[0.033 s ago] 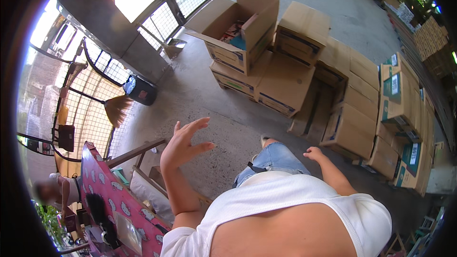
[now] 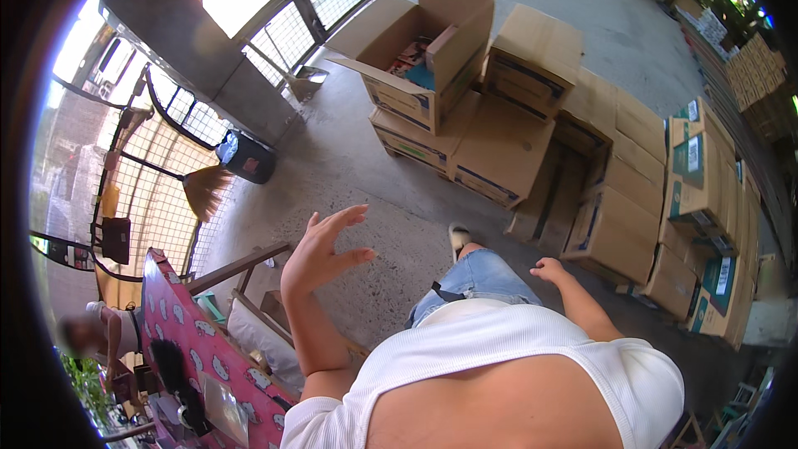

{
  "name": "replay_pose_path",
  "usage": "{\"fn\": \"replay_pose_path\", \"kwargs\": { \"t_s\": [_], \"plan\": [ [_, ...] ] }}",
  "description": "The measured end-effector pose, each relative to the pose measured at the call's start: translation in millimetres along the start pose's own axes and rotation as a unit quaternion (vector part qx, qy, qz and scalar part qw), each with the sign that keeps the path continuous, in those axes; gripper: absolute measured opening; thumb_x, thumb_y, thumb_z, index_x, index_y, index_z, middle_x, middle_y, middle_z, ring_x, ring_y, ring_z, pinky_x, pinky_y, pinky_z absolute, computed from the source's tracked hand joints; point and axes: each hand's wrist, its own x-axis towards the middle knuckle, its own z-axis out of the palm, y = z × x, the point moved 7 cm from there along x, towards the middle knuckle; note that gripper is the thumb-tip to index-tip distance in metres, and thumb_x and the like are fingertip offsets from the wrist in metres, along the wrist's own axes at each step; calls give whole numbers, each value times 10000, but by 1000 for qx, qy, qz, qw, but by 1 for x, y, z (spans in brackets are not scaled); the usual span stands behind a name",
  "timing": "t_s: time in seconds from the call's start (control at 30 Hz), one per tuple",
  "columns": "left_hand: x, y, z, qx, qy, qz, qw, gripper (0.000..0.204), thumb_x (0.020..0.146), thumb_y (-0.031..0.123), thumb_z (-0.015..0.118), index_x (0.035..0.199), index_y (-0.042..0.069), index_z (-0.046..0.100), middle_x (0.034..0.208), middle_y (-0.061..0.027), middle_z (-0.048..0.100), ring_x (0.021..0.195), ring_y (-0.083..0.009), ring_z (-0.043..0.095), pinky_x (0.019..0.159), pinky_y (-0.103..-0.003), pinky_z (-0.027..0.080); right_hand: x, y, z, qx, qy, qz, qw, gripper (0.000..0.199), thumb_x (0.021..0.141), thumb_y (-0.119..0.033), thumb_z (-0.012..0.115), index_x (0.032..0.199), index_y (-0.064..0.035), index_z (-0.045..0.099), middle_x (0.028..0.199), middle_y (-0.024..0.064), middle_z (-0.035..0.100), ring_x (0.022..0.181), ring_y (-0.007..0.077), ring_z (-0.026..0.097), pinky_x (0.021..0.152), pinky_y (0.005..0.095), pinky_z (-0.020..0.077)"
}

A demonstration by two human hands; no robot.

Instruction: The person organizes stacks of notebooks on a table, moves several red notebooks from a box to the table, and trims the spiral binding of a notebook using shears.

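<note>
My left hand [image 2: 322, 251] is raised in front of me with thumb and fingers apart, nothing in it. Low at my right side, my right hand [image 2: 548, 268] has its fingers curled in, and no object shows in them. Nearest to it is a closed brown carton [image 2: 611, 233] in a row of cartons, apart from the hand. Ahead, an open carton [image 2: 401, 101] with flaps up holds small packs, partly hidden by its walls. It sits on two wide cartons [image 2: 499, 145], beside another closed carton [image 2: 536, 46].
A pink patterned table cover [image 2: 179, 312] lies close on my left, with a person [image 2: 116, 333] beyond it. A straw broom [image 2: 206, 193] hangs on the mesh by a dark bin [image 2: 252, 158]. A dustpan [image 2: 308, 81] stands near the pillar. Green-and-brown cartons [image 2: 698, 179] are stacked at right.
My foot in its shoe has come further forward past the shorts. The cartons sit slightly lower and further right in the view. Both hands keep their poses.
</note>
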Motion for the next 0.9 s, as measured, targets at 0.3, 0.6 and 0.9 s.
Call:
{"fn": "replay_pose_path", "kwargs": {
  "t_s": [0.3, 0.6, 0.9],
  "plan": [
    [194, -97, -86, -427, 175, -9, 887, 378, 818, 137, 649, 1146, -7, 526, 1084, -72, 591, 984, -161, 561, 894, -290, 416, 143, -237, -123, 7, 82, -216, 973, 413, 720, -268, 685, 1025, -8, 586, 891, 151, 624, 848, 282, 605, 763, 362, 478],
    [498, -139, -70, -463, 73, -67, 881, 398, 794, 92, 656, 1149, -29, 524, 1019, -104, 610, 911, -126, 570, 777, -247, 447, 106, -527, -267, 252, 129, -397, 873, 291, 772, -174, 670, 1011, -17, 618, 816, 111, 614, 713, 154, 593, 647, 262, 476],
    [761, -260, 130, 99, -133, 53, 985, 905, 631, 505, 691, 1380, 164, 314, 1428, -79, 306, 1203, -399, 376, 983, -481, 330, 191, -595, -192, 202, 226, -223, 926, 384, 771, -311, 646, 1011, -17, 588, 927, 167, 602, 826, 337, 598, 745, 406, 470]
  ]
}}
